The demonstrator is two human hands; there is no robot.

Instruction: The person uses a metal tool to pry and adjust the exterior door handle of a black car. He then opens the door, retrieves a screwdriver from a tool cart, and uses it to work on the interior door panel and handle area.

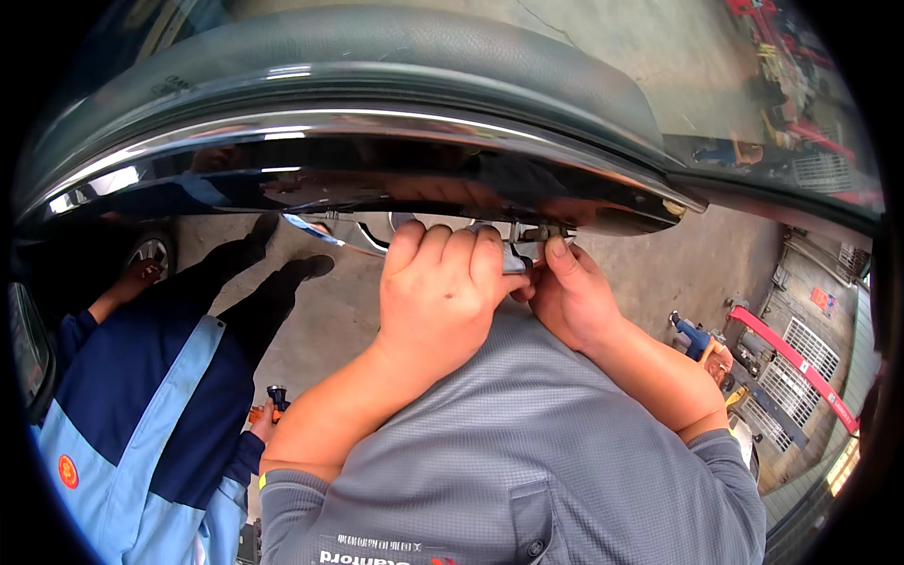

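A chrome door handle [363, 237] stands out from the glossy black car door [377, 174] in front of me. My left hand [441, 297] is closed around it, knuckles upward, covering much of its length. Beside the handle's right end, my right hand [579, 292] is closed in a pinch, its thumb against a small metal fitting [541, 234] at the door. What lies between those fingers is hidden. The fingertips of both hands come close together at this end of the handle.
Above the handle run a chrome trim strip [414, 122] and the window glass [706, 85]. Close on my left stands a co-worker in a blue jacket [160, 424], holding an orange and black tool [275, 400]. Farther right, another person [702, 344] is near a red beam [791, 363].
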